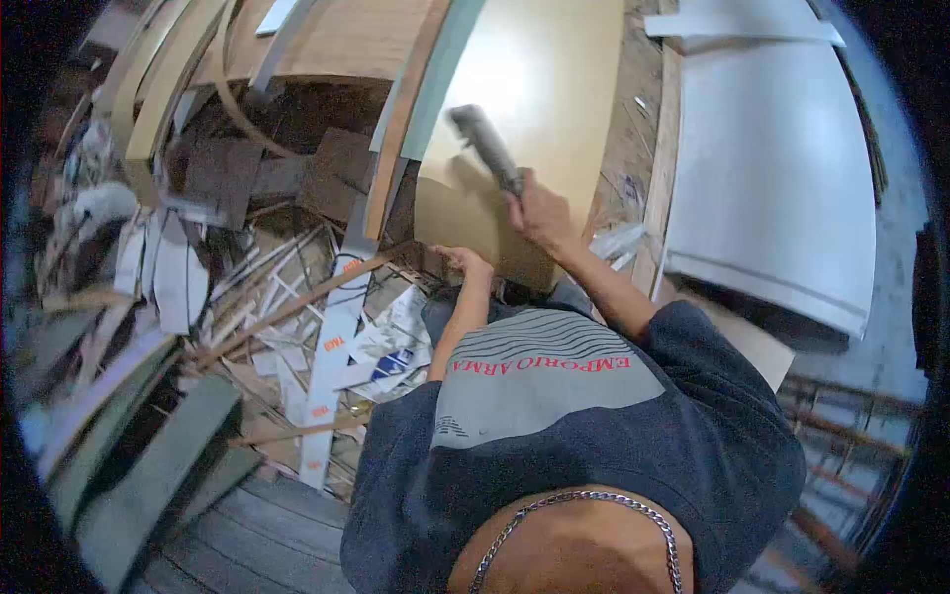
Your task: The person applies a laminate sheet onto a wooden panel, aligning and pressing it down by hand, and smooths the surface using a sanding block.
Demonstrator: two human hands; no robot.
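Observation:
My right hand (542,213) is wrapped round the near end of a dark grey hand tool (487,147). The tool has a long thick body, smeared by motion, and its exact kind does not show. It is over a pale yellow board (554,109), and a shadow falls on the board beside it. My left hand (467,261) is at the board's near left corner, thumb and fingers drawn together. Whatever they may pinch is too small to make out. Close to those fingertips ends a thin brown wooden strip (327,289).
Scrap strips and offcuts (287,297) litter the floor at left, with a white strip bearing orange print (327,381) among them. Long curved boards (168,89) jut in at upper left. At right lies a large white panel (772,178). Green-grey boards (163,475) lean at lower left.

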